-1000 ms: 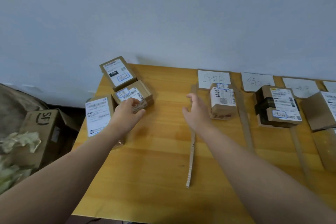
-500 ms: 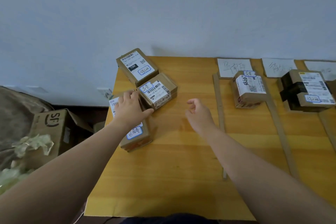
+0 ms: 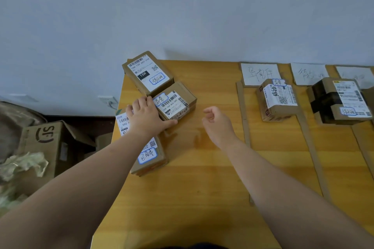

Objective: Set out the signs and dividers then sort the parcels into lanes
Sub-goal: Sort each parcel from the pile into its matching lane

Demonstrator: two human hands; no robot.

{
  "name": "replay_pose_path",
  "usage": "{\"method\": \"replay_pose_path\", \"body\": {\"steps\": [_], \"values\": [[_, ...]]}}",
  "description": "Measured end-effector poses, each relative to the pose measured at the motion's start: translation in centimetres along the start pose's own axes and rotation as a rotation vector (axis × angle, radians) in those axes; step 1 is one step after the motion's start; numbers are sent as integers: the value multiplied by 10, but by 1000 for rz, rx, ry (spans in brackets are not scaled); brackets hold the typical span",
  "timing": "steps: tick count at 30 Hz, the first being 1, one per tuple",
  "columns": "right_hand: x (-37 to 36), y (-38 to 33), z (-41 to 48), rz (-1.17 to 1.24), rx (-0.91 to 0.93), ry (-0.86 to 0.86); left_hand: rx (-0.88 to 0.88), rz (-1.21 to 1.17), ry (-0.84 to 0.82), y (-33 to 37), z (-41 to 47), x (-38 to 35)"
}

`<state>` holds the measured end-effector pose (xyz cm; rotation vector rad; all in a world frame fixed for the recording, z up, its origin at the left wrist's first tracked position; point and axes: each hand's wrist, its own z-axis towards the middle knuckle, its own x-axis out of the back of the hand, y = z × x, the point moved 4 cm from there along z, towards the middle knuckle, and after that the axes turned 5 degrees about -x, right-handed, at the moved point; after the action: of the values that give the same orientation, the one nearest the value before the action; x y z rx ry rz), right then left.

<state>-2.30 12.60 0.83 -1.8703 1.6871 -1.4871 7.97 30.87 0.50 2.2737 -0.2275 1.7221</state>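
Note:
Three cardboard parcels cluster at the table's left end: a flat one by the wall, a smaller one in front of it, and a near one at the table edge. My left hand lies flat on the near parcel's top, thumb against the smaller one, gripping nothing. My right hand hovers over bare table, fingers loosely curled and empty. White paper signs stand by the wall, cardboard strip dividers marking lanes. One labelled parcel sits in the first lane, a black-taped parcel in the second.
The wooden table ends at its left edge near the parcels. On the floor to the left stands an open SF carton with crumpled paper. A pale wall closes the back.
My left hand slid from the smaller parcel onto the near one. My right hand drew back from the first lane toward the table's middle. My view shifted left.

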Motion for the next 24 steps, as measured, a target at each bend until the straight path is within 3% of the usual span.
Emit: {"method": "replay_pose_path", "body": {"steps": [5,8,13,16,20,24], "values": [[4,4,2,21,-16,8,-32,-27,57,2,1,-2],[10,7,0,65,-37,28,-157,-69,131,10,-5,2],[28,8,-7,368,-110,8,-390,-330,175,29,-19,21],[41,-2,-12,415,-56,-55,-498,-464,125,40,-26,42],[59,-19,-19,355,69,-52,-604,-499,202,49,-36,72],[69,-24,-30,460,128,-15,-666,-509,203,53,-49,85]]}}
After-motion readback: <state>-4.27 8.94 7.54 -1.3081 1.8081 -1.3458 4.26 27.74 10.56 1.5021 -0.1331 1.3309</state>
